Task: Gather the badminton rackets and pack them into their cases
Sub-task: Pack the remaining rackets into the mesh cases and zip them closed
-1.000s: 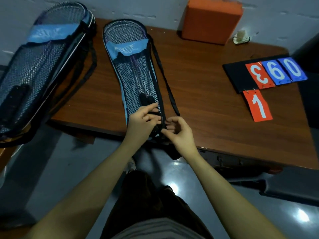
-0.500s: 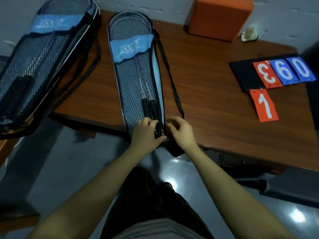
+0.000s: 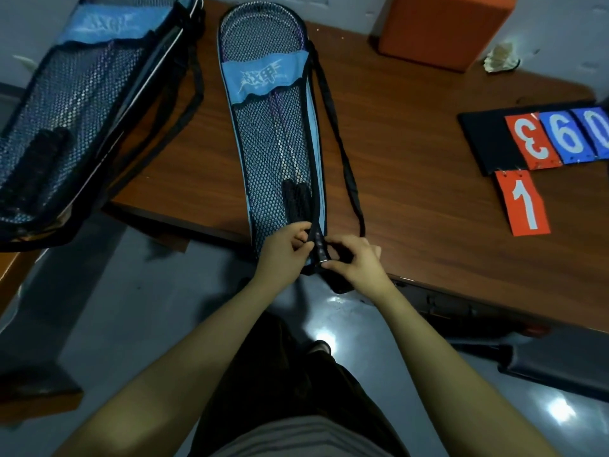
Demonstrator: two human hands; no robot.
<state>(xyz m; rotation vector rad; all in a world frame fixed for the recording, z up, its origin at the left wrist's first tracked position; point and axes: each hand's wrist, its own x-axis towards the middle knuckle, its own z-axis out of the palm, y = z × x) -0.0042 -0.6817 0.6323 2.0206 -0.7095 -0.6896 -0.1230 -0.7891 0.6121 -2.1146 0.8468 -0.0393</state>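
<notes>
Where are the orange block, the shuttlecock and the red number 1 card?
orange block [image 3: 441, 28], head view, on its front face.
shuttlecock [image 3: 499, 58], head view, on its white feathers.
red number 1 card [image 3: 523, 203], head view, on the white digit.

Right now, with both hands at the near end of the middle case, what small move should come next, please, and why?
Probably draw the zipper closed along the case: both rackets lie inside, and the left hand and right hand pinch its open near edge.
</notes>
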